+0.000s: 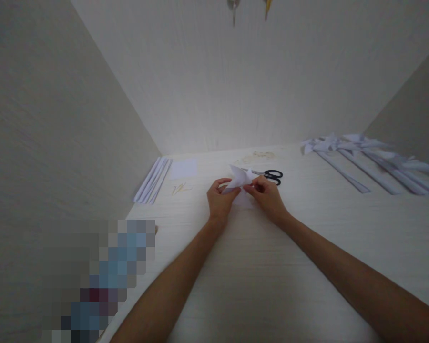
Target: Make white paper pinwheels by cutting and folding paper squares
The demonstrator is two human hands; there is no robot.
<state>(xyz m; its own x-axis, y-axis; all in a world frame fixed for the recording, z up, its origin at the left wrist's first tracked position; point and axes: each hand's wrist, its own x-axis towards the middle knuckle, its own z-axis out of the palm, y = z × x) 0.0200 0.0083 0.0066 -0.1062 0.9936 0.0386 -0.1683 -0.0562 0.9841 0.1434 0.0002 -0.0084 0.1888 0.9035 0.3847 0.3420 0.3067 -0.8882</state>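
Observation:
Between my two hands, near the middle of the table, is a white paper pinwheel [240, 176] with its points curled up. My left hand [219, 197] grips its left side, thumb pressed toward the centre. With thumb and fingers pinched, my right hand [266, 196] holds its right side close to the centre. Whether a small pin or stick sits between the fingertips I cannot make out. Just behind my right hand lies a pair of scissors [273, 174] with black handles, its blades partly hidden behind the paper.
Several rolled paper sticks [153, 181] lie at the left, beside a square paper sheet [184, 169] and a few thin toothpick-like sticks [180, 188]. More thin pieces [264, 155] lie at the back. Several finished paper pinwheels on sticks [357, 164] lie at the right. Walls enclose the table.

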